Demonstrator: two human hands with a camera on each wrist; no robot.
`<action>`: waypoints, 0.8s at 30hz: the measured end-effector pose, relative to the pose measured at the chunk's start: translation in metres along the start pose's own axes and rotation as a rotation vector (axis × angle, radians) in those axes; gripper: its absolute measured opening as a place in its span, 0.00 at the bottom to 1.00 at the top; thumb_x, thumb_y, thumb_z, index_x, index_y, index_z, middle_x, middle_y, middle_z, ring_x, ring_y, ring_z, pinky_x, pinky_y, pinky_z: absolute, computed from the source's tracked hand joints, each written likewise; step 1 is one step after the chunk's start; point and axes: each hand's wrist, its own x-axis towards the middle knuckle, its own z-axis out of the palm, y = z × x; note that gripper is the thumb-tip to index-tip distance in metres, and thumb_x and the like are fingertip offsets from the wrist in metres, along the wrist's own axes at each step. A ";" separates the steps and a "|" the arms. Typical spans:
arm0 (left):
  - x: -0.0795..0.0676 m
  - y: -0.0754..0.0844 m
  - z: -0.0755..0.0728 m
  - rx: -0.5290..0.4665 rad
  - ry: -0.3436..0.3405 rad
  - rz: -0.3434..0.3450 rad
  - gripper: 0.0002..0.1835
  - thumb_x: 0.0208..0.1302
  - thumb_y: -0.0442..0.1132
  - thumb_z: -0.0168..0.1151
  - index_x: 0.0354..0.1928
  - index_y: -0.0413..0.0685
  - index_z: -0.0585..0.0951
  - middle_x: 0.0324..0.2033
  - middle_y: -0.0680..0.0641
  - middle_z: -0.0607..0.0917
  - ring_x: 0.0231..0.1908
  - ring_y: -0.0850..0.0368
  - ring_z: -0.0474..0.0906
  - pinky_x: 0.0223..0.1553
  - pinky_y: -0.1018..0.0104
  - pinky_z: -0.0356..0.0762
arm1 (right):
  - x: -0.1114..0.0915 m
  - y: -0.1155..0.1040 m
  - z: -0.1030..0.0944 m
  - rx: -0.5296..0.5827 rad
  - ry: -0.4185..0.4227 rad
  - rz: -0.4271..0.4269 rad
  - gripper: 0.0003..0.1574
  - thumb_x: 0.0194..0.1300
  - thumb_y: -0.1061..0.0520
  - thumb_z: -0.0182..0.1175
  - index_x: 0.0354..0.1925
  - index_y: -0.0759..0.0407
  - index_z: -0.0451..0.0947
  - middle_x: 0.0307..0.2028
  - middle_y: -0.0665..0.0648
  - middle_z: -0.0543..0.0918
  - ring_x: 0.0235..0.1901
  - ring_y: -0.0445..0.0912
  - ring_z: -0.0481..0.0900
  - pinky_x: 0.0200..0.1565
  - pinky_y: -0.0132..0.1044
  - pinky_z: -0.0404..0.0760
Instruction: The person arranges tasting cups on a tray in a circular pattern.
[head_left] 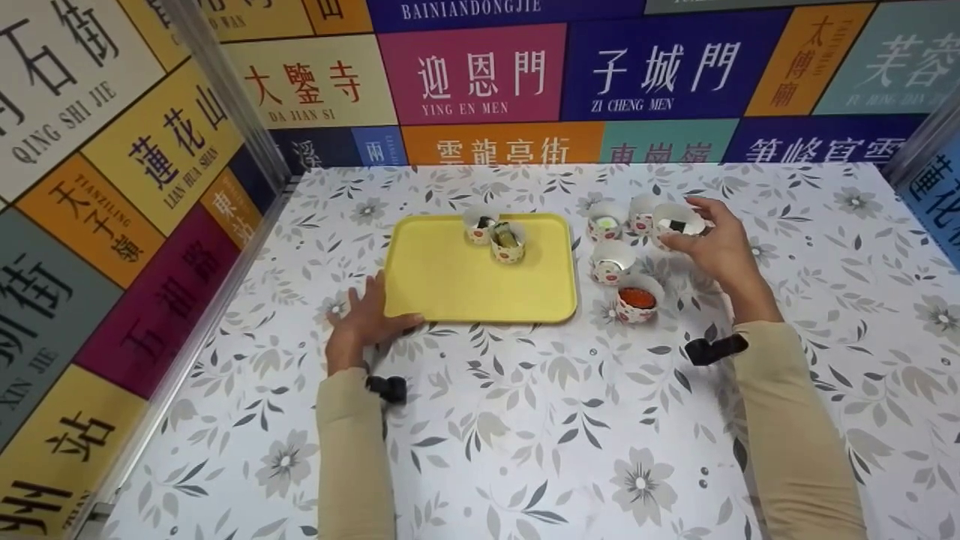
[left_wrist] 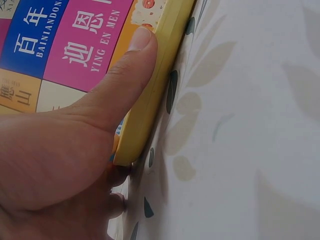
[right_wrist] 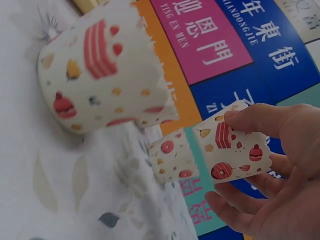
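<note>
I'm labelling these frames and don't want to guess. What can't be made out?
- Head view: the contents of the rear cup, hidden by its wall and the held cup.
- Head view: exactly which food is in the held cup; too small to tell.
- Right wrist view: the held cup's inside, hidden by its wall.
- Left wrist view: most fingers of the left hand, hidden behind its thumb base.
</note>
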 end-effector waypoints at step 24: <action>-0.002 0.001 0.000 -0.001 0.005 0.004 0.62 0.61 0.69 0.60 0.80 0.52 0.32 0.80 0.38 0.34 0.78 0.31 0.24 0.69 0.22 0.22 | -0.025 -0.044 0.027 -0.012 -0.090 -0.050 0.51 0.65 0.49 0.67 0.78 0.48 0.53 0.78 0.61 0.56 0.72 0.61 0.60 0.64 0.55 0.71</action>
